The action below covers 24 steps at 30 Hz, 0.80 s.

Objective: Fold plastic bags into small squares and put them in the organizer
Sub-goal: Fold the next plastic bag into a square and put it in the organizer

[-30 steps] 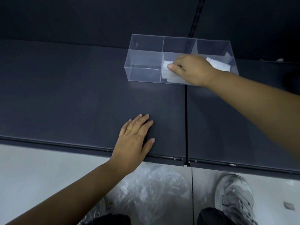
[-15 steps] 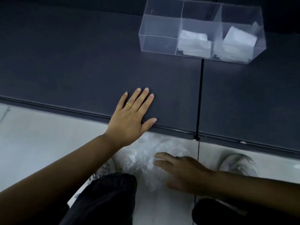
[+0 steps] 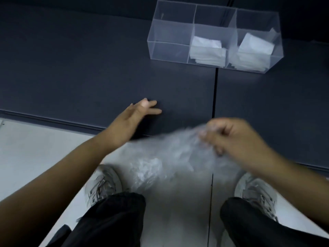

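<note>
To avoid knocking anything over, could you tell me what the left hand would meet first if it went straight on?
The left hand points right and slightly away over the table. Nothing lies close ahead; further on it might reach the organizer, though blur and unclear height leave that unsure.

So the whole setup is a dark slate-grey table (image 3: 89, 68), matte, built from two panels. The seam (image 3: 215, 97) between them runs straight away from the right hand (image 3: 236, 139), starting just left of its grip. The table's front edge (image 3: 53, 120) has a raised lip and passes under the grip. Nearer than the grip it's pale glossy floor (image 3: 35, 148) with a thin dark line (image 3: 211, 202). Far beyond, a dark wall (image 3: 89, 4). Lighting's dim, with a soft sheen on the tabletop.
</note>
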{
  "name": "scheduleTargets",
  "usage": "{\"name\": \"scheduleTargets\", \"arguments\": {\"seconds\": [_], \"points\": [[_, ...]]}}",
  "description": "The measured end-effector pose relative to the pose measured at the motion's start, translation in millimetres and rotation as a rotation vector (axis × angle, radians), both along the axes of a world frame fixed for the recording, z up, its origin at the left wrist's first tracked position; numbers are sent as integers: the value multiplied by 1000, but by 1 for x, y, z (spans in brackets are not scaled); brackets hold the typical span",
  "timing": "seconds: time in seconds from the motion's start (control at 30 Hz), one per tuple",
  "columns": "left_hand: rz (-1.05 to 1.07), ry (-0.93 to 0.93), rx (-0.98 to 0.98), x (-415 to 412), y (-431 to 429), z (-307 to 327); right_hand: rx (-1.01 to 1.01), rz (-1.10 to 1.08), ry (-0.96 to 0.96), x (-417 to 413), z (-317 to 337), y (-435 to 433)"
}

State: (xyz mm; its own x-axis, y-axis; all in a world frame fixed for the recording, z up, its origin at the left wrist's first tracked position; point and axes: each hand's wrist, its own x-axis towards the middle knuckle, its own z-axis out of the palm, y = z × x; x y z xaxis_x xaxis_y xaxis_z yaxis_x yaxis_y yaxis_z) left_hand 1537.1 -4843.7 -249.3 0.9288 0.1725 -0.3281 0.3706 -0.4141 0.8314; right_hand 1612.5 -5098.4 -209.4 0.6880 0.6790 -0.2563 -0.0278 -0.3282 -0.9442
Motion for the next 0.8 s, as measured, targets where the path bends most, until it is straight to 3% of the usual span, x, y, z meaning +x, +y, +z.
{"name": "scheduleTargets", "arguments": {"seconds": [0.07, 0.17, 0.3, 0.4, 0.47, 0.57, 0.67, 0.73, 0.8], "points": [[155, 21, -169, 5, 6, 13, 9, -189, 167, 31, 11, -6], [124, 12, -299, 18, 4, 19, -157, -322, 329, 63, 2, -14], [153, 14, -286, 33, -17, 21, -343, -315, 300, 87, -12, -33], [156, -1, -252, 40, -37, 20, -438, -493, -92, 101, -9, -50], [137, -2, -189, 41, -49, 18, -335, -537, -410, 94, 4, -43], [48, -63, -41, 32, -62, 13, -175, -153, -795, 60, 13, -18], [29, -164, 35, 13, -63, 4, -349, 421, -1042, 31, -7, -1], [-40, -220, 130, 3, -63, -1, -443, 514, -1074, 30, -19, 2], [-145, -219, 167, -2, -64, 0, -361, 410, -1114, 32, -23, 5]]}}
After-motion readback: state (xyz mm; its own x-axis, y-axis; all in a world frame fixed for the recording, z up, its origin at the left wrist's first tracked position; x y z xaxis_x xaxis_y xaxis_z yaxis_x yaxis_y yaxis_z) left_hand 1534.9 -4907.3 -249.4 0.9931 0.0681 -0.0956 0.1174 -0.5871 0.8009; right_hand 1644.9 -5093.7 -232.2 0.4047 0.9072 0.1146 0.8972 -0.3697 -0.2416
